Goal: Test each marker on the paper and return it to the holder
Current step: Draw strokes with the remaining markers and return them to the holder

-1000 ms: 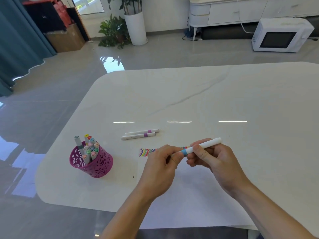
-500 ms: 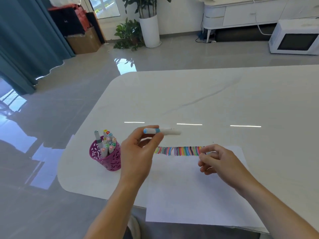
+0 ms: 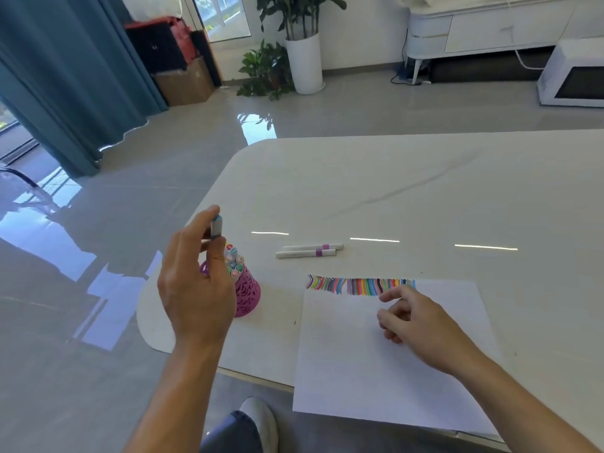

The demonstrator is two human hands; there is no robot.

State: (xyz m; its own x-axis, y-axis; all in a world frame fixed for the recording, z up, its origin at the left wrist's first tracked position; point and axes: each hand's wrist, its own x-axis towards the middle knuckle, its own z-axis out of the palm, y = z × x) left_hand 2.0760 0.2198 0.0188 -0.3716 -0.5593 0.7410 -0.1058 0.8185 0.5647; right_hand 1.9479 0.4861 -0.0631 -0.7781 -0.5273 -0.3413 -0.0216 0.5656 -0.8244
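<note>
Blue-capped marker (image 3: 216, 227) pinched in left hand (image 3: 196, 289), above holder (image 3: 250, 294)

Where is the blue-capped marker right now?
The marker is on the left of the head view, pinched upright in the left hand just above the pink holder, near the left corner of the table.

The white round-cornered table top (image 3: 425, 191) is finished as a polished, stone-like slab with faint grey veins; light strips are mirrored in it. The magenta perforated plastic holder (image 3: 250, 294) shows a dull sheen. Right of the holder, the white rectangular paper sheet (image 3: 376, 371) is matt and smooth, and the two white plastic markers with purple bands (image 3: 305, 254) are smooth. Above the holder, the white plastic marker with a blue end (image 3: 216, 227) is smooth. Left of the holder, the grey tiled floor (image 3: 130, 207) is highly glossy. Beyond the holder, the teal cloth curtain (image 3: 65, 93) is matt.
</note>
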